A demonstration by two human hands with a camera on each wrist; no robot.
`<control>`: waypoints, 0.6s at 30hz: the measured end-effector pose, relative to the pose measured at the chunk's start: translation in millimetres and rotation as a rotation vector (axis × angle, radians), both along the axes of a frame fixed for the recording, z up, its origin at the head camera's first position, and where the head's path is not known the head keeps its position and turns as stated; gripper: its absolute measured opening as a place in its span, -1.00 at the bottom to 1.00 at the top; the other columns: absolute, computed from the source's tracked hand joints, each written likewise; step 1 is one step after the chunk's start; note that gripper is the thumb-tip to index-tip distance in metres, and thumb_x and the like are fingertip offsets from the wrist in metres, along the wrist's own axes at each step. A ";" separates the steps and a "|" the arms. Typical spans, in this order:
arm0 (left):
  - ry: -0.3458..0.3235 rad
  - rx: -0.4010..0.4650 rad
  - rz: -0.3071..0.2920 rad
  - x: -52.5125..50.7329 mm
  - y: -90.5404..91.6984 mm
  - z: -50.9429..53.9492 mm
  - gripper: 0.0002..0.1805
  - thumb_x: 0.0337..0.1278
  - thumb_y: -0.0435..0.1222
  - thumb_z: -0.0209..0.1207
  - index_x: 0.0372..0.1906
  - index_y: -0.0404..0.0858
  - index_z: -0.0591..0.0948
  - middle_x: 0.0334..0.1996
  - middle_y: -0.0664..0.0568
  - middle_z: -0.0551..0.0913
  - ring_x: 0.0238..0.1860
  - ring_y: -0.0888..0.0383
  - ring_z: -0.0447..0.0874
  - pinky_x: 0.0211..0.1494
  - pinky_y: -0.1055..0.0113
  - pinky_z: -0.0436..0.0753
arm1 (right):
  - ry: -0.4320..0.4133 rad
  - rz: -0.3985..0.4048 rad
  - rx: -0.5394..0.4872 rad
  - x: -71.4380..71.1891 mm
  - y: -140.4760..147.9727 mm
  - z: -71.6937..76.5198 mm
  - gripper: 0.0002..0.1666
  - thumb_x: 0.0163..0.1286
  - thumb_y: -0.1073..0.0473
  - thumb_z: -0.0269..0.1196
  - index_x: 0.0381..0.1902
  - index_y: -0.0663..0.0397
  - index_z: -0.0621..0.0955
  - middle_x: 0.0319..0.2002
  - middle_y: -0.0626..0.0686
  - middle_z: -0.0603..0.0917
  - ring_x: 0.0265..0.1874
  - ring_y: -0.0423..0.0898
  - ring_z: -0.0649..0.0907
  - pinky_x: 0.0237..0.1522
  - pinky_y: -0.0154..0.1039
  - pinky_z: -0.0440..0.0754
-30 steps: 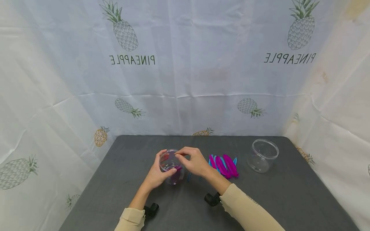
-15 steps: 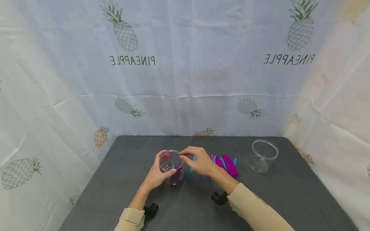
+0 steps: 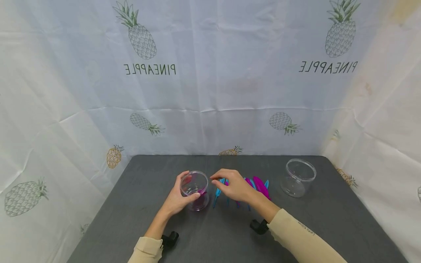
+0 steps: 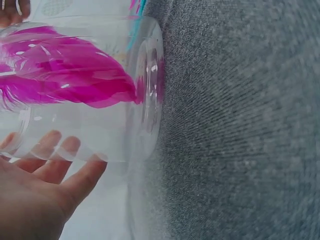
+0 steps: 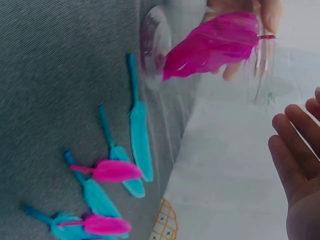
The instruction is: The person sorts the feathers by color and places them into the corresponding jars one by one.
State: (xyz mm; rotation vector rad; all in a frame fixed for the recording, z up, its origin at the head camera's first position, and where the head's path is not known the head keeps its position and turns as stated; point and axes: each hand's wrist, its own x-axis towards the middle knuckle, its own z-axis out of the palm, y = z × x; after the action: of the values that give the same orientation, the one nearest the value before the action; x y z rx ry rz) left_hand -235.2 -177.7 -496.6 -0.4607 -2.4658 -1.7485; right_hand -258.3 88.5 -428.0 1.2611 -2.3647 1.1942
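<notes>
My left hand [image 3: 175, 199] grips a clear plastic jar [image 3: 198, 206] from its left side, thumb and fingers around the wall. The jar stands upright on the dark table. Inside it leans a magenta feather [image 4: 65, 70], whose thin quill pokes up at the rim in the right wrist view. My right hand [image 3: 235, 186] hovers just right of the jar, fingers loosely extended and holding nothing. Beneath and beyond it lies a row of blue and magenta feathers, partly hidden by the hand; a blue feather [image 5: 140, 137] is the nearest to the jar.
A second clear jar [image 3: 297, 184] stands toward the back right of the dark grey table [image 3: 151, 175]. Behind and at both sides hangs a white curtain [image 3: 217, 87] printed with pineapples. A black wrist camera [image 3: 260, 227] is strapped under the right forearm.
My right hand has drawn back to the right, from over the jar's rim to beside it, uncovering more feathers. The left hand and jar have stayed in place.
</notes>
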 end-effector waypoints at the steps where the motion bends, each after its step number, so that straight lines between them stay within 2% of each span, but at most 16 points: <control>1: 0.002 -0.004 -0.001 0.2 -0.2 0.4 0.00 0.11 -0.15 0.46 0.55 -0.12 0.12 0.45 -0.22 0.32 0.48 -0.20 0.25 0.42 -0.27 0.31 | -0.004 -0.002 0.005 -0.1 1.9 -0.6 -0.80 0.47 0.24 0.29 -0.01 0.14 0.73 -0.11 -0.01 0.75 -0.10 -0.15 0.71 0.02 -0.16 0.71; 6: 0.012 -0.019 -0.005 0.5 -2.1 3.3 0.01 0.12 -0.17 0.45 0.57 -0.11 0.10 0.45 -0.24 0.31 0.47 -0.20 0.26 0.40 -0.30 0.31 | -0.021 -0.008 0.012 -1.9 9.9 -2.3 -0.79 0.50 0.21 0.26 0.01 0.11 0.73 -0.07 -0.06 0.74 -0.08 -0.14 0.71 0.02 -0.08 0.71; 10: 0.016 -0.013 -0.030 -0.7 -3.5 4.3 0.02 0.13 -0.17 0.44 0.58 -0.10 0.08 0.46 -0.29 0.27 0.48 -0.21 0.24 0.41 -0.32 0.28 | -0.034 -0.032 0.032 -3.5 17.1 -3.6 -0.77 0.50 0.21 0.26 0.04 0.09 0.72 -0.04 -0.08 0.73 -0.06 -0.14 0.70 0.03 -0.07 0.70; 18: 0.014 0.001 -0.058 -1.4 -4.8 6.2 0.00 0.10 -0.16 0.44 0.56 -0.07 0.10 0.45 -0.30 0.27 0.48 -0.23 0.23 0.41 -0.34 0.27 | -0.080 -0.066 0.064 -3.7 32.7 -5.3 -0.72 0.50 0.20 0.26 0.11 0.10 0.68 0.04 -0.06 0.71 0.06 -0.07 0.68 0.14 -0.02 0.65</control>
State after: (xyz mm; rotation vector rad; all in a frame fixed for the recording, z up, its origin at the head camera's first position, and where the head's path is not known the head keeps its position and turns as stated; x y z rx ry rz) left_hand -236.5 -182.5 -490.5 -0.5485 -2.4666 -1.7609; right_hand -261.9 121.2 -433.3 1.1646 -2.4998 1.1785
